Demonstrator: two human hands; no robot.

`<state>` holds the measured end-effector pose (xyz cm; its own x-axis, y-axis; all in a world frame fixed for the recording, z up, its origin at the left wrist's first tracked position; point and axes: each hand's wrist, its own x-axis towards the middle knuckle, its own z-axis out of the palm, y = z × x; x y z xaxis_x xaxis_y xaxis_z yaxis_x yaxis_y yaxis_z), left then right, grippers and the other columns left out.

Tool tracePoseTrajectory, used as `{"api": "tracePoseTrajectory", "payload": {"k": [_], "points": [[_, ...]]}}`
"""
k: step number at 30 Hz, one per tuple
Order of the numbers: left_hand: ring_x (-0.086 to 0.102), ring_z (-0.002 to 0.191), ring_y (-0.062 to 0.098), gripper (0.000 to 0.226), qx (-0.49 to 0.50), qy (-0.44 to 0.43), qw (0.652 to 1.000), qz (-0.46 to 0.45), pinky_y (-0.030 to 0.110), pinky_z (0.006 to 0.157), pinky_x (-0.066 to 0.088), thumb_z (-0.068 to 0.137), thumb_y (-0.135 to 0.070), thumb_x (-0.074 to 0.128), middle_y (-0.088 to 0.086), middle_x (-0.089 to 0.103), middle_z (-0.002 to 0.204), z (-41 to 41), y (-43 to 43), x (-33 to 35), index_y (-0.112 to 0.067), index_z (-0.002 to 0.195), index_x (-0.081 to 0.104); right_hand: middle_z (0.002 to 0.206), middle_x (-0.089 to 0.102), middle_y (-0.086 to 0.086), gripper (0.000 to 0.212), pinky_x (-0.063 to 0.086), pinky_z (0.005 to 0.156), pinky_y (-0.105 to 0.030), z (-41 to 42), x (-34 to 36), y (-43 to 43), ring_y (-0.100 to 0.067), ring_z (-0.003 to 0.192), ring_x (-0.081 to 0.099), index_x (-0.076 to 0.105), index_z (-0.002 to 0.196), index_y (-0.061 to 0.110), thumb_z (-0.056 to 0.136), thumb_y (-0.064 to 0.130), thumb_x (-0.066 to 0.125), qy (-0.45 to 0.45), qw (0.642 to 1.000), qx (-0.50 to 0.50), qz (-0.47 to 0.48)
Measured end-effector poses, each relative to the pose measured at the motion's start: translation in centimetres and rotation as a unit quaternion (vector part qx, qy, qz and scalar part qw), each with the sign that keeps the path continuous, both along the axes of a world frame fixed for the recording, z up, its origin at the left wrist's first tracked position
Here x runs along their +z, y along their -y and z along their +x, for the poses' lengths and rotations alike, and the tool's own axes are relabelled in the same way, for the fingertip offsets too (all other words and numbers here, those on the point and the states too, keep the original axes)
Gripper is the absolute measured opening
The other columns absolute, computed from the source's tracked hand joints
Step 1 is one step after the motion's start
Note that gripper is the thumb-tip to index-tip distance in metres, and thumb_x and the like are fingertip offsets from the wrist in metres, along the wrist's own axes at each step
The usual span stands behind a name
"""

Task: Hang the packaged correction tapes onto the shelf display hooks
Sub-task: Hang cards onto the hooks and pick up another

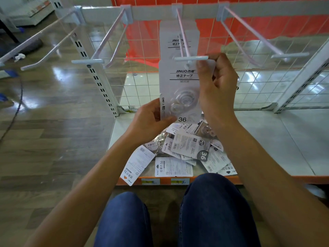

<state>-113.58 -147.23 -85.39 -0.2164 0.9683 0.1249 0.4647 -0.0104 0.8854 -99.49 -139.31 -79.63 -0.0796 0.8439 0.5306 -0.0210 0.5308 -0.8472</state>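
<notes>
One white carded correction tape (179, 86) at the middle hook (191, 58) tip; left hand (151, 120) fingers (169, 120) pinch its bottom edge, right hand (217, 82) fingers (203, 65) its top; neighbouring hooks (249, 32) well apart.

Pale, maybe metal shelf (267, 139); heaped packs (187, 148)

our left hand (151, 120) grips the bottom corner of a correction tape pack (179, 86), right hand (217, 82) pinches its top edge at the tip of the middle hook (183, 38). we see a second pack (170, 36) hanging further back on it, and a loose pile (185, 150) on the shelf (267, 139) below.
</notes>
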Motion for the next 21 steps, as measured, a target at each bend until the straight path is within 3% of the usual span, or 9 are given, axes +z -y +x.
{"api": "tracePoseTrajectory", "payload": {"k": [4,7,11,17,21], "points": [[0.068,0.077,0.029,0.021,0.011,-0.014,1.000,0.003,0.051,0.076,0.057,0.081,-0.027,0.075,0.003,0.071,0.083,-0.7,-1.3,-0.7,-0.041,0.091,0.062,0.062,0.048,0.019,0.006,0.029,0.055,-0.014,-0.8,-0.8,-1.9,0.003,0.055,0.043,0.056,0.087,0.018,0.092,0.023,0.056,0.018,1.000,-0.005,-0.002],[0.065,0.077,0.030,0.015,0.025,-0.052,0.998,0.008,0.047,0.075,0.056,0.087,-0.027,0.070,0.005,0.069,0.084,-1.4,-3.4,-0.9,-0.027,0.099,0.061,0.074,0.056,0.017,0.010,0.041,0.060,-0.021,-1.8,-1.0,-3.7,0.003,0.063,0.049,0.059,0.091,0.015,0.091,0.024,0.057,0.035,0.999,-0.029,-0.005],[0.061,0.081,0.019,0.034,0.076,-0.135,0.988,-0.014,0.029,0.066,0.043,0.092,-0.040,0.059,0.000,0.065,0.093,-2.3,-7.3,-0.3,-0.013,0.113,0.058,0.077,0.055,0.017,0.027,0.043,0.064,-0.013,-3.5,-0.6,-6.8,0.003,0.069,0.053,0.062,0.097,0.002,0.089,0.028,0.060,0.050,0.996,-0.071,0.008],[0.053,0.087,0.026,0.050,0.122,-0.192,0.971,-0.075,0.029,0.067,0.032,0.096,-0.047,0.049,0.010,0.056,0.099,-3.1,-11.2,0.7,-0.002,0.117,0.052,0.082,0.062,-0.005,0.037,0.035,0.065,-0.020,-5.1,-0.3,-10.2,-0.014,0.075,0.053,0.061,0.101,-0.003,0.084,0.030,0.059,0.098,0.989,-0.107,0.015],[0.057,0.095,0.032,0.054,0.119,-0.214,0.964,-0.103,0.030,0.069,0.035,0.097,-0.049,0.044,0.017,0.062,0.111,-2.9,-11.5,0.8,0.000,0.119,0.051,0.074,0.052,0.008,0.040,0.032,0.063,-0.020,-5.4,-0.7,-10.5,-0.015,0.073,0.048,0.058,0.102,-0.003,0.084,0.031,0.058,0.105,0.987,-0.119,0.001]]}}
